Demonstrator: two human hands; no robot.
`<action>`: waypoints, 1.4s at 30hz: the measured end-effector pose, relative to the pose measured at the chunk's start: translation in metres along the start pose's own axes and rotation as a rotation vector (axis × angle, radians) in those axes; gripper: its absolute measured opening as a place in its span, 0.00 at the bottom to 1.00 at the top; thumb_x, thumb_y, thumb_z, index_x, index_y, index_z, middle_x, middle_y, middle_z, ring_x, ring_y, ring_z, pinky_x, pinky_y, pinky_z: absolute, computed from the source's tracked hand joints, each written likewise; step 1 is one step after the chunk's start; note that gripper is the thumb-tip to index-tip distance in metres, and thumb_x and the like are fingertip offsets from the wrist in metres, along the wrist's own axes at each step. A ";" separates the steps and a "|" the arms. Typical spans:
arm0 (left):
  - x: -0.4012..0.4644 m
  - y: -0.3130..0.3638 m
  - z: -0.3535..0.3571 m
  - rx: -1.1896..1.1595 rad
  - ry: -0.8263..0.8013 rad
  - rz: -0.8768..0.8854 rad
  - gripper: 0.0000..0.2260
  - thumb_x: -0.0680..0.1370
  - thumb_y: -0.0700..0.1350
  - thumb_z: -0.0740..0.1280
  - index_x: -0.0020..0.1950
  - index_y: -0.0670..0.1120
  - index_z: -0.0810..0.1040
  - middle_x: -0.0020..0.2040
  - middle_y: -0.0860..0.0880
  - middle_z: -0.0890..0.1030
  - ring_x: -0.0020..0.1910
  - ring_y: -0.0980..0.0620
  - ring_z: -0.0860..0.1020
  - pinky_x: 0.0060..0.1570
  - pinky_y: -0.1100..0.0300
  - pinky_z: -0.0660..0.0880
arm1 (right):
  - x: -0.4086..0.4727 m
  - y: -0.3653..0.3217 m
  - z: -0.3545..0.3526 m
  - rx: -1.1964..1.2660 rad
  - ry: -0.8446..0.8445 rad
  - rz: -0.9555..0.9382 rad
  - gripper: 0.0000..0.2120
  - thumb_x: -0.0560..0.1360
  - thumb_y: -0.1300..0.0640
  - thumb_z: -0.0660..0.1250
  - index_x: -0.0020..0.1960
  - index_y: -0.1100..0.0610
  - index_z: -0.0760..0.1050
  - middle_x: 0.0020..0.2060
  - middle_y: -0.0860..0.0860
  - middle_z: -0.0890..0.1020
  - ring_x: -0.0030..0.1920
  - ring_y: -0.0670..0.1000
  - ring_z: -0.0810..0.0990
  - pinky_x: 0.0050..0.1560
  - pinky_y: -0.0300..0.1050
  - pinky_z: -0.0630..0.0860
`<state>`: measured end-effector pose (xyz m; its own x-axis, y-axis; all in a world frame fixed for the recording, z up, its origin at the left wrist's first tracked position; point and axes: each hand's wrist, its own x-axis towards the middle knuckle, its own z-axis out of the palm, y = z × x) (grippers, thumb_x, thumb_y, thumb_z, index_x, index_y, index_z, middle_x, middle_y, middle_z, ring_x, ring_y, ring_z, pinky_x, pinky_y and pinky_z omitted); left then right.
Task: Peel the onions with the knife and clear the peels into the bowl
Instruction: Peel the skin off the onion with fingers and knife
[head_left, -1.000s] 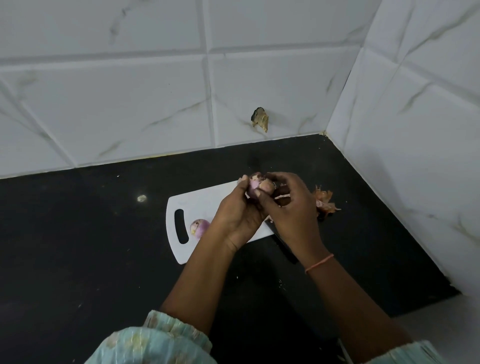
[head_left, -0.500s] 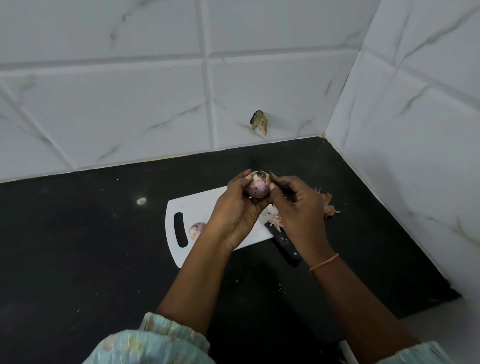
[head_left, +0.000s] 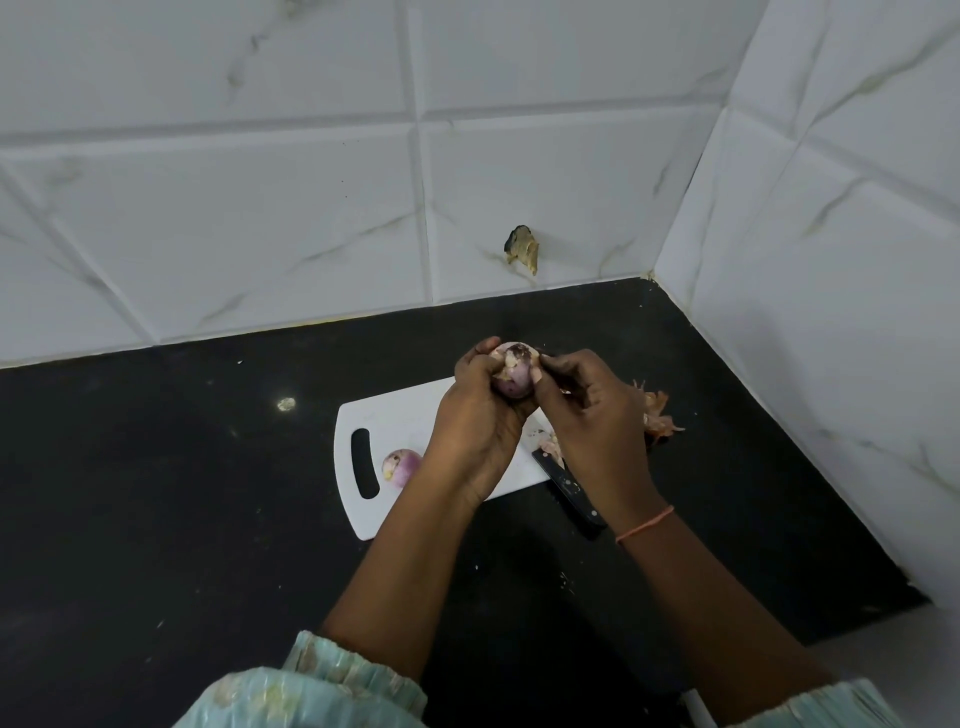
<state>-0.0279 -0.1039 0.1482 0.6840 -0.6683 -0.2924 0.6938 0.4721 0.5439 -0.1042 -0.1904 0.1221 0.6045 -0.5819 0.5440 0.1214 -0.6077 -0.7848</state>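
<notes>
My left hand (head_left: 480, 421) grips a small purple onion (head_left: 513, 375) above the white cutting board (head_left: 400, 415). My right hand (head_left: 592, 410) pinches at the onion's top right side with its fingertips. A second, peeled onion (head_left: 401, 466) lies on the board beside the handle slot. The knife (head_left: 571, 491) with a black handle lies at the board's right edge, its blade hidden under my right hand. Loose peels (head_left: 660, 418) sit on the black counter right of my right hand, and a few scraps (head_left: 548, 441) lie on the board. No bowl is in view.
The black counter (head_left: 156, 493) runs into a corner of white tiled walls at the back and right. A chipped hole (head_left: 522, 248) marks the back wall. The counter's front right edge (head_left: 883, 618) drops off near my right arm.
Both hands have lifted slightly and turned the onion, so more of its purple side shows. The knife's handle, hidden a second ago, is now in sight under my right wrist.
</notes>
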 end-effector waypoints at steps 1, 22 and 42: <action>0.000 0.000 0.000 -0.001 0.001 0.005 0.08 0.84 0.38 0.55 0.61 0.43 0.70 0.53 0.38 0.80 0.54 0.42 0.80 0.47 0.55 0.82 | 0.000 0.001 0.000 -0.008 -0.007 -0.011 0.07 0.78 0.58 0.69 0.49 0.62 0.79 0.42 0.51 0.83 0.45 0.46 0.83 0.45 0.46 0.81; -0.005 -0.003 0.001 0.397 0.038 0.155 0.09 0.85 0.42 0.56 0.62 0.51 0.72 0.53 0.44 0.79 0.51 0.48 0.78 0.53 0.53 0.76 | 0.004 -0.011 -0.002 -0.001 -0.051 0.013 0.04 0.76 0.60 0.70 0.44 0.60 0.80 0.37 0.48 0.82 0.39 0.46 0.82 0.41 0.36 0.78; -0.006 -0.001 0.007 0.255 0.039 0.171 0.08 0.85 0.44 0.57 0.62 0.49 0.72 0.48 0.46 0.80 0.47 0.49 0.76 0.45 0.57 0.74 | 0.010 -0.021 -0.001 -0.017 -0.022 0.058 0.09 0.75 0.56 0.72 0.53 0.60 0.80 0.44 0.48 0.84 0.46 0.43 0.83 0.47 0.34 0.79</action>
<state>-0.0339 -0.1046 0.1550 0.7976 -0.5668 -0.2064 0.4919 0.4132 0.7663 -0.1017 -0.1846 0.1441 0.6271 -0.6047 0.4910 0.0726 -0.5822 -0.8098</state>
